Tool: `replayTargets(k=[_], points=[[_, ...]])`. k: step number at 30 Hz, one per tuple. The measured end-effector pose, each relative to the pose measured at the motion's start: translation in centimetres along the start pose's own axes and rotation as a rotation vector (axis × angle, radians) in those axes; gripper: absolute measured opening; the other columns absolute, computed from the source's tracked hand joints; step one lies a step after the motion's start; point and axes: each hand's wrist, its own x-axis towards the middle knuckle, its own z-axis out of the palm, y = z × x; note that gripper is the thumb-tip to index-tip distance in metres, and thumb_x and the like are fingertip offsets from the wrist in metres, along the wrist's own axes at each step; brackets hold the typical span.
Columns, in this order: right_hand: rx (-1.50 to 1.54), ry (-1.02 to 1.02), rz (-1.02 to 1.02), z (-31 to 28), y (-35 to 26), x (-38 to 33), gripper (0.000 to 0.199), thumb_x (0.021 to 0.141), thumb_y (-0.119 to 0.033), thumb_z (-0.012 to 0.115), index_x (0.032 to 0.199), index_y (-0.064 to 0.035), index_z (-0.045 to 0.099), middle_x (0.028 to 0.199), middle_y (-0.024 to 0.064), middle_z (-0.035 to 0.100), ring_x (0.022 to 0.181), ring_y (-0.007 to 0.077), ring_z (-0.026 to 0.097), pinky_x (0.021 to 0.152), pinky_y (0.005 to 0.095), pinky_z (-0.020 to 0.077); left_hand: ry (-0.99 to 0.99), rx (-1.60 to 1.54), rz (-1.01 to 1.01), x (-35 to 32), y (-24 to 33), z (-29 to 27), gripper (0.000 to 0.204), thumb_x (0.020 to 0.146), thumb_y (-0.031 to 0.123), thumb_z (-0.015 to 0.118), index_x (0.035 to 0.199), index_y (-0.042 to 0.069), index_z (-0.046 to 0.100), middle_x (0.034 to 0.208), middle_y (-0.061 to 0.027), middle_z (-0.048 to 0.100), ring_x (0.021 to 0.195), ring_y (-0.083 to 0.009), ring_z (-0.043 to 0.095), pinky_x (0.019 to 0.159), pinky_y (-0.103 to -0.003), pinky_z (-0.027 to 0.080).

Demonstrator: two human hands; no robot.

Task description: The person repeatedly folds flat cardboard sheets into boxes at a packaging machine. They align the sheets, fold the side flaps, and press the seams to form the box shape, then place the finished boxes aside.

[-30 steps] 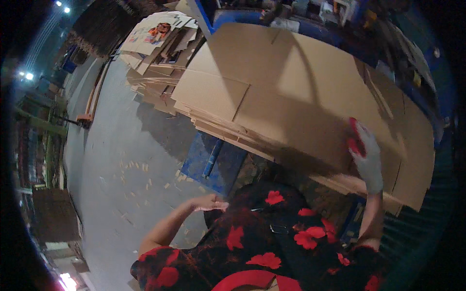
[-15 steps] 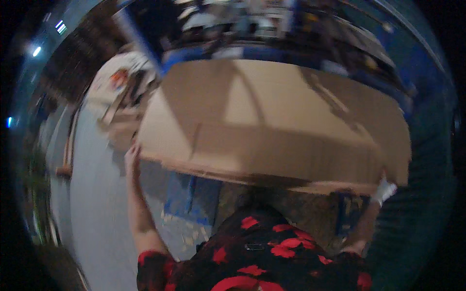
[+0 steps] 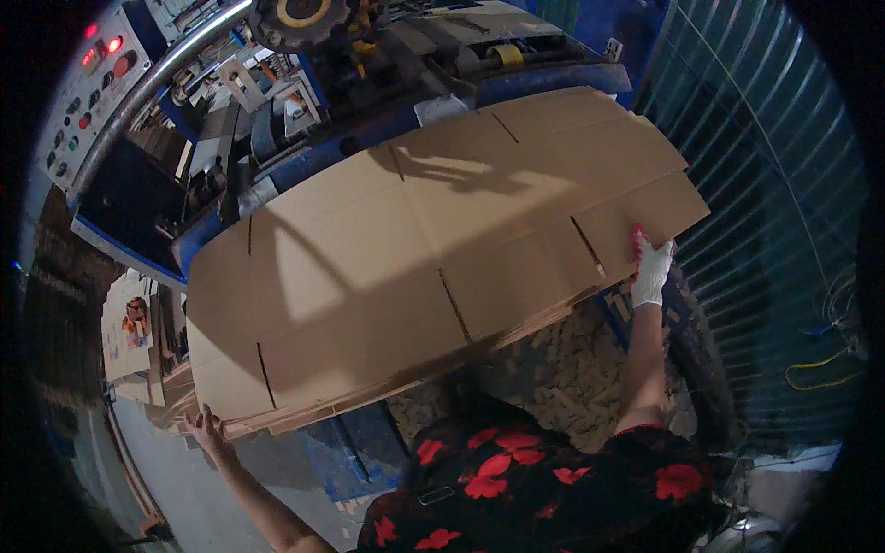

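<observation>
A stack of flat brown cardboard sheets (image 3: 406, 249) with dark slots cut along both long sides spans the space in front of me. At its near left corner my bare left hand (image 3: 206, 429) is closed on the edge. My right hand (image 3: 652, 269), in a white glove with red fingertips, grips the near edge toward the right end, thumb on top and the other fingers hidden beneath. The stack's far side lies against the blue front of a machine (image 3: 304, 143), tilted in view with its right end farther from me.
A control panel (image 3: 92, 97) with lit red lamps stands at upper left, beside a curved metal pipe (image 3: 147, 88). A green corrugated wall (image 3: 765, 221) rises on the right. Cardboard scraps (image 3: 572, 369) litter the floor below. Another cardboard pile (image 3: 138, 341) sits at left.
My view has turned, and the stack now slants up to the right. Its slots and the machine show more clearly. Both hands keep hold of the near edge.
</observation>
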Motion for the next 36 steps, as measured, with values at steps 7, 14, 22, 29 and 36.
replayTargets(k=[7,14,22,29,36], points=[[0.53,-0.216,0.159,0.7,-4.5,-0.3,0.038,0.08,-0.001,0.066,0.116,-0.0025,0.053,0.11,0.007,0.059,0.095,0.0196,0.06,0.083,0.0346,0.0499,0.083,0.046,-0.269,1.6,-1.8,-0.9,0.077,0.074,0.035,0.077,0.133,0.007,0.038,0.124,-0.0112,0.051,0.114,-0.0251,0.045,0.089,-0.046,0.037],[0.444,-0.409,0.365,-0.7,-7.7,2.6,0.024,0.082,-0.002,0.064,0.106,-0.0006,0.062,0.106,0.0065,0.062,0.095,0.0203,0.06,0.086,0.036,0.0483,-0.049,-0.656,-0.274,-0.8,1.2,2.3,0.034,0.086,0.024,0.066,0.111,0.005,0.055,0.096,-0.0072,0.062,0.077,-0.0145,0.055,0.06,-0.027,0.046],[-0.22,-0.593,-0.108,0.5,-9.9,-4.0,0.035,0.078,0.007,0.061,0.112,-0.0008,0.059,0.11,0.0096,0.062,0.1,0.0186,0.058,0.085,0.0334,0.0493,-0.264,-0.632,-0.187,-1.3,3.9,1.9,0.037,0.087,0.01,0.059,0.121,-0.004,0.053,0.114,-0.0089,0.06,0.1,-0.0173,0.057,0.09,-0.033,0.046],[-0.736,-0.949,-1.388,4.4,-7.2,-12.1,0.027,0.072,-0.003,0.066,0.099,-0.0044,0.062,0.104,0.0159,0.063,0.101,0.0416,0.058,0.085,0.0537,0.0468,-0.719,0.173,0.622,-15.3,9.0,9.3,0.045,0.087,0.005,0.054,0.131,0.003,0.047,0.139,-0.0147,0.042,0.127,-0.0296,0.04,0.104,-0.041,0.033],[-0.793,-0.97,-1.468,6.6,-7.3,-12.4,0.013,0.073,-0.011,0.067,0.086,-0.0094,0.066,0.098,0.0085,0.066,0.099,0.036,0.06,0.075,0.0526,0.0487,-0.838,1.05,1.311,-21.6,10.3,14.9,0.059,0.08,0.019,0.055,0.137,0.03,0.044,0.139,-0.0117,0.042,0.124,-0.046,0.038,0.09,-0.073,0.03]])
